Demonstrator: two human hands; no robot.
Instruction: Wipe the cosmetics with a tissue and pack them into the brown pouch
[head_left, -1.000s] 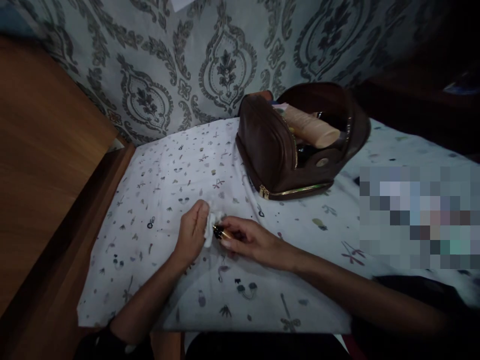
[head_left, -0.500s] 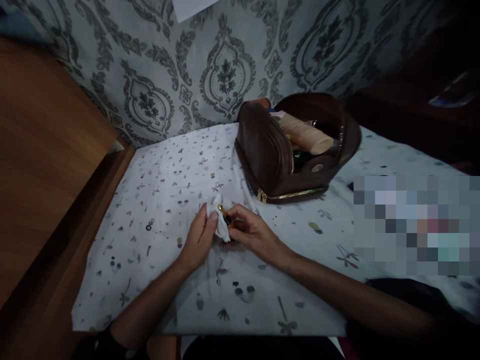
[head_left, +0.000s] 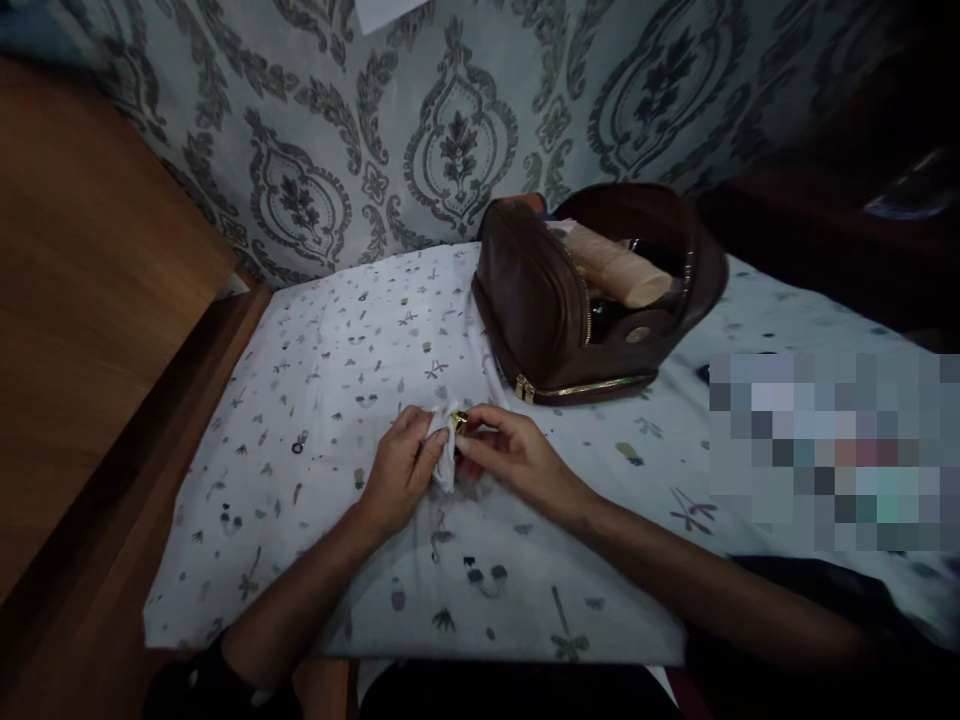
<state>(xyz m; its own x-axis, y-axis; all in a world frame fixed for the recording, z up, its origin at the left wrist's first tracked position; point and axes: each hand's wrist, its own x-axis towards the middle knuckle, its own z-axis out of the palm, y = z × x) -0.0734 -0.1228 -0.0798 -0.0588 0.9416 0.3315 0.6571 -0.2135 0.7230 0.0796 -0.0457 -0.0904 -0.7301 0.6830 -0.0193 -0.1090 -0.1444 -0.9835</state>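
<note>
My left hand (head_left: pixel 397 470) is closed on a crumpled white wipe or tissue (head_left: pixel 444 475), the thumb pressed over it. Against the wipe's right side, my right hand (head_left: pixel 525 460) pinches a small shiny gold-and-black object (head_left: pixel 460 422) between thumb and fingers. Its gold end faces up, while the fingers hide most of the rest; I cannot tell its exact kind. Both hands meet just above the white patterned cloth (head_left: pixel 315 370). Beyond them stands a brown zippered bag (head_left: pixel 532 290), its top open, with a beige tube (head_left: pixel 622 270) and darker items inside.
A wooden panel (head_left: pixel 90 270) rises along the left edge. Behind the cloth is a wall (head_left: pixel 300 120) with grey ornamental patterning. A blurred-out pixelated patch covers the right side of the cloth. Dark furniture (head_left: pixel 832 260) stands at the back right.
The gold-and-black object has turned in my right fingers, its gold end now showing more and its black part less. My left fingers have curled further around the wipe.
</note>
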